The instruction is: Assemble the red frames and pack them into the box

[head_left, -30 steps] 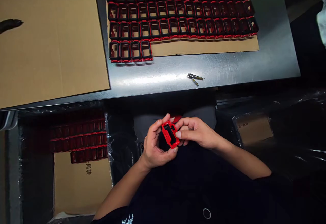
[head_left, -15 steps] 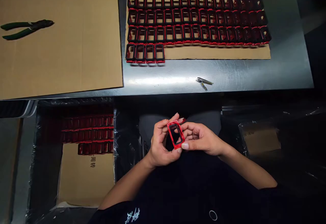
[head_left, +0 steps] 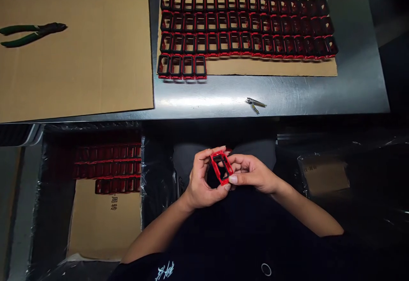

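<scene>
A small red frame with a black inner rim point(head_left: 226, 176) is held between both hands in front of my body, below the table's front edge. My left hand point(head_left: 204, 181) curls round its left side, fingers at the top and thumb at the bottom corner. My right hand point(head_left: 251, 173) grips its right side, the thumb on the lower right corner and the other fingers bent behind. The frame is tilted, with its opening facing up towards me.
Rows of red and black frames point(head_left: 234, 41) stand on cardboard on the metal table point(head_left: 303, 96). Small nippers point(head_left: 255, 103) lie near its edge, green-handled pliers point(head_left: 35, 33) on the left cardboard point(head_left: 79, 72). A lined bin at lower left holds more frames point(head_left: 110, 169).
The red frame has turned slightly in my hands, so more of its left side wall shows. Both hands keep their hold, and the view has shifted a little.
</scene>
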Demonstrator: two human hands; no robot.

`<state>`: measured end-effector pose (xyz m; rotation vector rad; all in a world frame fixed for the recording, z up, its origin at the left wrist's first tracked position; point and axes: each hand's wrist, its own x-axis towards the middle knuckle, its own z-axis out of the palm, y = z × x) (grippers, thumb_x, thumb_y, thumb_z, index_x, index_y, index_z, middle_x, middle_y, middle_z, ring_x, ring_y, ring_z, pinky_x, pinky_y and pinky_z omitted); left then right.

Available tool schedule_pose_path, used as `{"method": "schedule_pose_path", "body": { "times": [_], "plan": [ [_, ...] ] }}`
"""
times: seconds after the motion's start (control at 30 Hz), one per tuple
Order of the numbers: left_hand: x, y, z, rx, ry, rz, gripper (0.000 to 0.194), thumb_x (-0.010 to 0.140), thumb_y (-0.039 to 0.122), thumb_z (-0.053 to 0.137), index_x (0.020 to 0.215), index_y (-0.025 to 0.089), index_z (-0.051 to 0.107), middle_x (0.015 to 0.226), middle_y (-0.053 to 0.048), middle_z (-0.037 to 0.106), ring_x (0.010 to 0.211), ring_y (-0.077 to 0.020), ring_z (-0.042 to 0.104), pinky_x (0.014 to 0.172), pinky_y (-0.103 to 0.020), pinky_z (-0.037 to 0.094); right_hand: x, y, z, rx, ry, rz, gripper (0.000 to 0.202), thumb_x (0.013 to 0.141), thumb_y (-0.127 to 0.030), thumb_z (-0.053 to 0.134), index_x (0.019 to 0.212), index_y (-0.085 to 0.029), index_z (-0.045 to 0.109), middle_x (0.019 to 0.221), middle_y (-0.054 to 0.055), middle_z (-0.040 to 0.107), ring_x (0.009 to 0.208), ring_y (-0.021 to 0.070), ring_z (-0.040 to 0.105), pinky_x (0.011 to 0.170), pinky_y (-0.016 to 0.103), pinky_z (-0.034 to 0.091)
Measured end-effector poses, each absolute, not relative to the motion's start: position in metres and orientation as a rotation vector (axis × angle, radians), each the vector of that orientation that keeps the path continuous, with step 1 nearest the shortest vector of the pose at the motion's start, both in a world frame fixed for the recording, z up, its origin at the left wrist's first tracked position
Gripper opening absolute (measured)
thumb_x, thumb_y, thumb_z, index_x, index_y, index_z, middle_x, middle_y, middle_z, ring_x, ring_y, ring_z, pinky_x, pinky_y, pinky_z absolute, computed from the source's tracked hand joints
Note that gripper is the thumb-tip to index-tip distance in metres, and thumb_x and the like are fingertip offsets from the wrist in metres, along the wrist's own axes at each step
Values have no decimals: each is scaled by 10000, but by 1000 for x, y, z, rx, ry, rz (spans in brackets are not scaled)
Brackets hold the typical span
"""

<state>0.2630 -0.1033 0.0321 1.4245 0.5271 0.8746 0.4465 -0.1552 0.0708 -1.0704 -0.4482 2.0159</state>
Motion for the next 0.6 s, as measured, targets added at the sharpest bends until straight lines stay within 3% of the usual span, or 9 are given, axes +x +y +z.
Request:
{"method": "schedule_pose_path", "body": {
  "times": [0.27,0.6],
  "plan": [
    [261,-103,31,1530,600,866,760,774,285,793,1406,239,374,1365,-195,577,1205,-317,653,997,-514,560,445,-158,64,-999,-396,2038,434,756,-375,873,1057,-135,674,751,-8,719,609,97,672,634,218,563],
    [258,-100,31,1590,614,809,778,784,266,776,1433,234,348,1393,-203,569,1220,-318,648,1037,-523,541,444,-159,70,-1185,-518,1840,517,684,-394,916,1083,-182,665,876,10,717,750,123,692,740,269,560]
  ]
}}
